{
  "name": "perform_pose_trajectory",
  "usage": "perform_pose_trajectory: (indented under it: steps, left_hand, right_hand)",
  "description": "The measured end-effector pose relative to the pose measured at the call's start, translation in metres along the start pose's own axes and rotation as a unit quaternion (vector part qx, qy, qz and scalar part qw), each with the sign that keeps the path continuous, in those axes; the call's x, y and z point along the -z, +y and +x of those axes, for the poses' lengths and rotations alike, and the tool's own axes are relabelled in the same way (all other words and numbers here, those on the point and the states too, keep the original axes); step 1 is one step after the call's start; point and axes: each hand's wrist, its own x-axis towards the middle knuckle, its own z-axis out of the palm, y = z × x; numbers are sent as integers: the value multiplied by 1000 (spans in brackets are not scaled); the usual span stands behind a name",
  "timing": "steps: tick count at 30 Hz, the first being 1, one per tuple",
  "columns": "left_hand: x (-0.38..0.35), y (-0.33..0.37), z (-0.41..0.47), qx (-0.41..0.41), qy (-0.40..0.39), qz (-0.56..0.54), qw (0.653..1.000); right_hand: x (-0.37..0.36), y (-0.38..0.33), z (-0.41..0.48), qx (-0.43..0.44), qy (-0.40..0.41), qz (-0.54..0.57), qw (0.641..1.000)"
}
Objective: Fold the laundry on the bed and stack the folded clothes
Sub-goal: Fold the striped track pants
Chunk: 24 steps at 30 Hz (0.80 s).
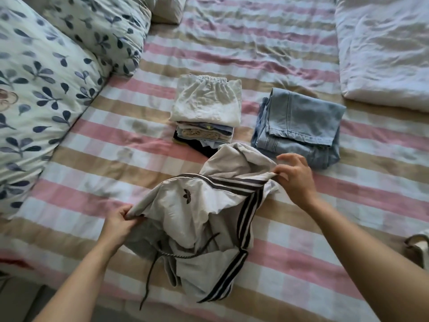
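Note:
A crumpled white-and-grey garment (197, 210) with dark side stripes and a drawstring lies on the checked bed sheet (92, 159) in front of me. My left hand (119, 223) grips its left edge. My right hand (294, 176) pinches its upper right edge, with the other fingers spread. Behind it stands a stack of folded clothes (205, 112) with a white elastic-waist piece on top. To the right of the stack lie folded light-blue jeans (299, 126).
A leaf-patterned duvet (46, 77) is heaped along the left side. A white quilt (383, 47) lies at the top right. A pale bag strap (417, 245) shows at the right edge. The bed's near edge runs along the bottom left.

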Motion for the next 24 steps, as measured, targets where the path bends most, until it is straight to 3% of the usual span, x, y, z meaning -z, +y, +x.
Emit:
perform_pose_trajectory:
  steps: [4, 9, 15, 18, 22, 24]
  left_hand:
    - [13, 43, 5, -42, -3, 4, 999]
    - [22, 105, 12, -116, -33, 82, 989]
    - [18, 164, 44, -177, -37, 175, 968]
    - [-7, 181, 67, -194, -27, 258, 946]
    - [-59, 167, 95, -188, -2, 340, 921]
    - [-82, 150, 104, -172, -14, 334, 926]
  right_hand:
    - [56, 17, -8, -27, 21, 54, 998]
    - [132, 27, -26, 15, 2, 4, 1000]
    - [189, 42, -22, 44, 86, -34, 995]
    - [180, 61, -7, 32, 94, -93, 991]
    - [130, 95, 11, -88, 3, -176, 980]
    - [103, 110, 15, -142, -5, -190, 971]
